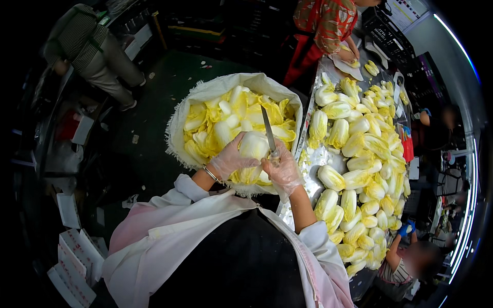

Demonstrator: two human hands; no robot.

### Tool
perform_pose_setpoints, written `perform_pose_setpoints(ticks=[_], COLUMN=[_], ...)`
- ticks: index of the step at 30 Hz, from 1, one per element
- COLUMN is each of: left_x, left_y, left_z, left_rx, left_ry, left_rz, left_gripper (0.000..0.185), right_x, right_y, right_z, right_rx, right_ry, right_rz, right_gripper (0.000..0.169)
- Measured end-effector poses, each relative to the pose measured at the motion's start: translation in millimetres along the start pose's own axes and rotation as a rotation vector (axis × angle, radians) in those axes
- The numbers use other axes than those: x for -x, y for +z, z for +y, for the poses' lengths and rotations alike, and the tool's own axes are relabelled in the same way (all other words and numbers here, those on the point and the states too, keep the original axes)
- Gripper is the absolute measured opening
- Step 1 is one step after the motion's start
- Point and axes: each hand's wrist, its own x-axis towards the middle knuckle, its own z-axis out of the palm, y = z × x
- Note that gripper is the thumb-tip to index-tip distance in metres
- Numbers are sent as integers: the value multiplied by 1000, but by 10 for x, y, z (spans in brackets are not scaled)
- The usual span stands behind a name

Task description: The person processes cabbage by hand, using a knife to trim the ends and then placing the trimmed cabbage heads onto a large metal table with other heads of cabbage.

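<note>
My left hand (pixel 233 156), in a clear plastic glove, holds a pale napa cabbage head (pixel 254 146) from its left side. In my right hand (pixel 283 165), gloved the same way, is a knife (pixel 268 127) with its blade pointing up and away, close to the cabbage's right side. Both hands are over the near part of a white woven sack (pixel 198 94), whose mouth is wide open and full of loose yellow and white cabbage leaves (pixel 221 133). The knife's handle is mostly hidden by my right fingers.
To the right, a metal table (pixel 314 156) bears a big pile of napa cabbages (pixel 362 177). A co-worker in a red apron (pixel 298 57) handles leaves at its far end; another with blue gloves (pixel 406 228) is at lower right. White boxes (pixel 77 254) stand at lower left.
</note>
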Motion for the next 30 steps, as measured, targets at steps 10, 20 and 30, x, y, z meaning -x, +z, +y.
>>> perform_pose_setpoints(ticks=[10, 20, 30], left_x=[-20, 66, 8], left_y=[-117, 17, -69], left_z=[-45, -5, -187], left_rx=[206, 63, -227], left_ry=[-14, 67, 250], left_rz=[86, 34, 216], left_gripper=[91, 82, 77], right_x=[-10, -25, -48], right_y=[-47, 67, 131], right_z=[-365, -324, -432], right_rx=[-366, -474, 40], right_ry=[496, 559, 372], right_rz=[24, 203, 58], right_gripper=[48, 30, 70])
